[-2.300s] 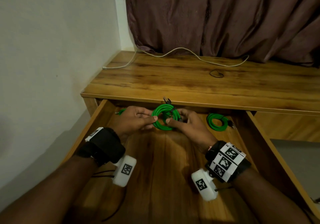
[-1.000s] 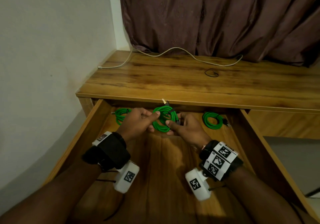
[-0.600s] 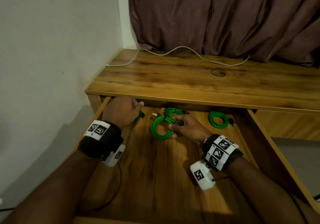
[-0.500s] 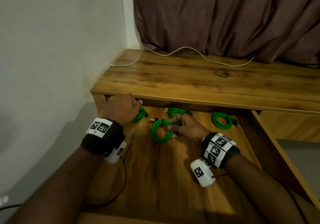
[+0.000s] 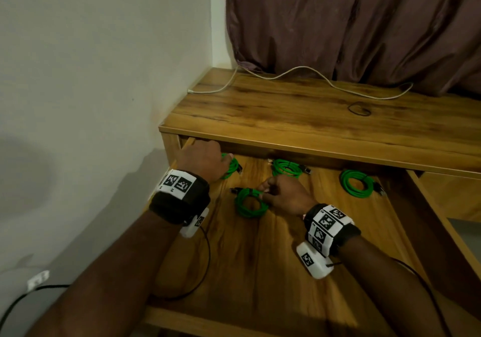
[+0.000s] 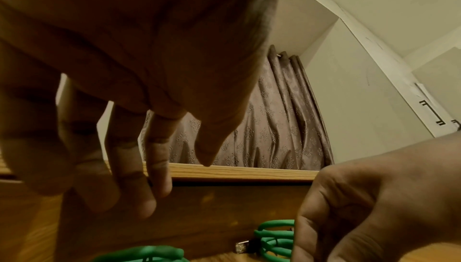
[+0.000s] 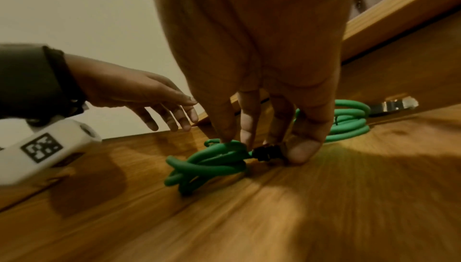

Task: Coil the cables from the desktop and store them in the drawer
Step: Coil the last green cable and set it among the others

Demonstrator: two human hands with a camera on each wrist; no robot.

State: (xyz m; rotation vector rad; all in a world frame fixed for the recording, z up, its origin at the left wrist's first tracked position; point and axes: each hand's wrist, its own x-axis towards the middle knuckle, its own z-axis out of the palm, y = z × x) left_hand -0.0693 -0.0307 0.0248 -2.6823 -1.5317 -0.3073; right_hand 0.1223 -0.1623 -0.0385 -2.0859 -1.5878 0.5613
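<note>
A coiled green cable (image 5: 250, 203) is pinned to the drawer (image 5: 273, 271) floor by the right hand (image 5: 285, 196) fingertips, probably so it stays coiled; the left hand (image 5: 205, 160), fingers loosely extended, hovers over the back-left corner coil (image 5: 231, 168).

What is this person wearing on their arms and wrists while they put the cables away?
Both forearms are bare, with no sleeves. Each wrist carries a wide black strap: left wrist strap, right wrist strap. White panels printed with black square code patterns sit on the straps. Under each wrist hangs a small white rounded box, left box and right box, each with its own code square and a thin black wire.
</note>
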